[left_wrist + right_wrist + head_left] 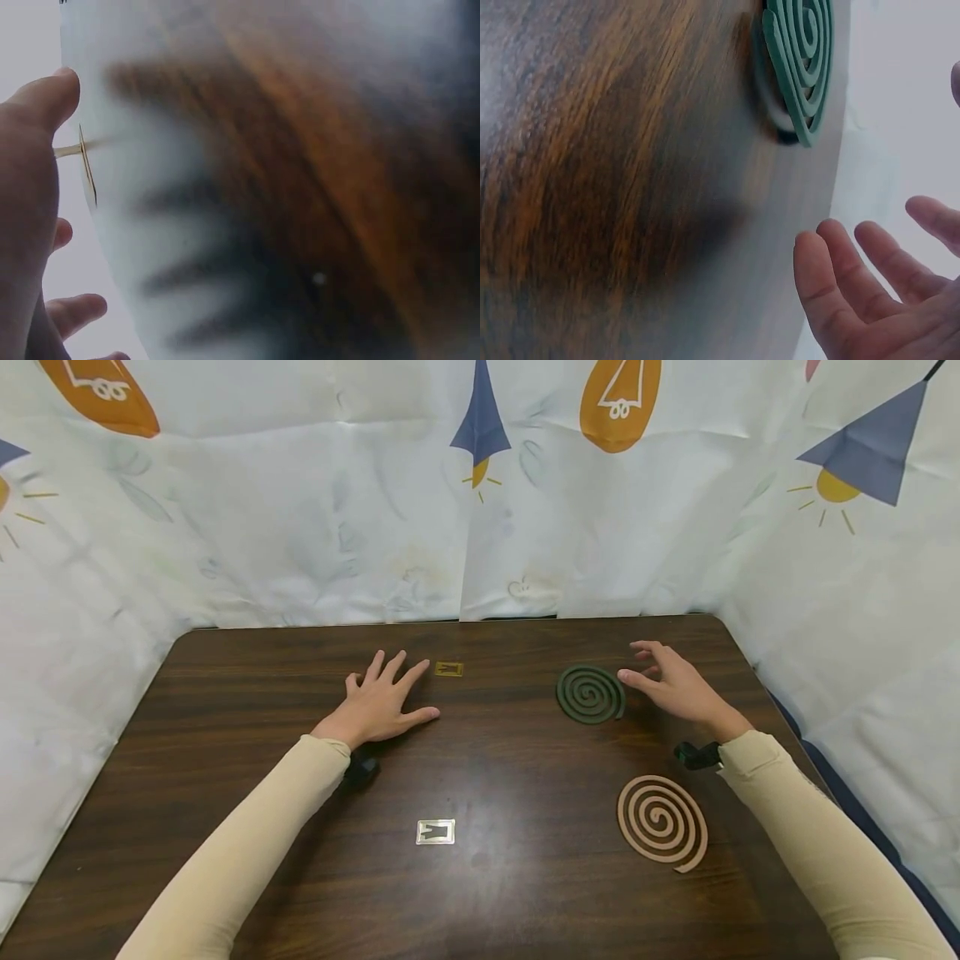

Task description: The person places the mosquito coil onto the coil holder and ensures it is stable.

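Observation:
In the head view my left hand (378,703) is over the back left of the table with its fingers spread, holding nothing. Just right of its fingertips lies a small gold-coloured metal coil stand (448,669); a thin prong sticks up from its plate (88,169) in the left wrist view. My right hand (678,689) hovers at the right, its fingers loosely bent and thumb tip close to the rim of a green mosquito coil (591,695). That spiral casts a dark shadow beside its edge in the right wrist view. Nothing shows in the right hand.
Nearer the front of the brown wooden table (525,910) are a tan mosquito coil (662,822) at right and a silvery metal coil stand (436,832) in the middle. A white patterned cloth (300,527) hangs along the back and both sides.

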Available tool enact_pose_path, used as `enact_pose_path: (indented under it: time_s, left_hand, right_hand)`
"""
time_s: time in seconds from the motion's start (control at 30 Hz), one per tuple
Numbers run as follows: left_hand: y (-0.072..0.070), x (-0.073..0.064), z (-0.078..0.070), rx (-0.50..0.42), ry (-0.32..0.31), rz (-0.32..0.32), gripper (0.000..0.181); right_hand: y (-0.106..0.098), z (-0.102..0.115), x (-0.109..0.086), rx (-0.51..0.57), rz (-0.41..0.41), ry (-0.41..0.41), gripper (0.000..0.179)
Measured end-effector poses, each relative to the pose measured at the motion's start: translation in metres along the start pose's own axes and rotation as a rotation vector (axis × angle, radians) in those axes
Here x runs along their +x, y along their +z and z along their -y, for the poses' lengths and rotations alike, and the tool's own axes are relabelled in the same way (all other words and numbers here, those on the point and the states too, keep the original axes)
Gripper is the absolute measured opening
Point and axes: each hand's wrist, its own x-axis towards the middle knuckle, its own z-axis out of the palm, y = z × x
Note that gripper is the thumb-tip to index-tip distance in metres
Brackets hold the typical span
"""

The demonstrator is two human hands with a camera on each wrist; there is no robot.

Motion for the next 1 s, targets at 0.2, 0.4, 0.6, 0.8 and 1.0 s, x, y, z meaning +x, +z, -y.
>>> enact_pose_path:
  time_s: [0.2,0.4,0.6,0.8,1.0]
  left_hand:
    - [0.0027,0.0057,-0.0025,-0.014,-0.008,0.025,0.093]
    - [0.0041,0.0086,-0.0057,-0.024,-0.012,0.036,0.095]
    - [0.0041,0.0080,-0.0072,-0.016,-0.016,0.043,0.097]
    - [0.0038,0.0071,-0.0090,-0.005,-0.018,0.075,0.100]
    - [0.0053,0.0077,-0.0094,0.006,-0.015,0.082,0.099]
  right_hand:
    - [0.0020,-0.0030,0.0037,0.018,0.019,0.032,0.080]
    - [0.0040,-0.0063,0.0066,0.026,0.030,0.035,0.079]
    - [0.0055,-0.0062,0.0083,0.015,0.040,0.035,0.078]
    - [0.0066,-0.0057,0.0094,0.009,0.048,0.034,0.077]
    - [0.0078,-0.0067,0.0102,0.006,0.055,0.037,0.077]
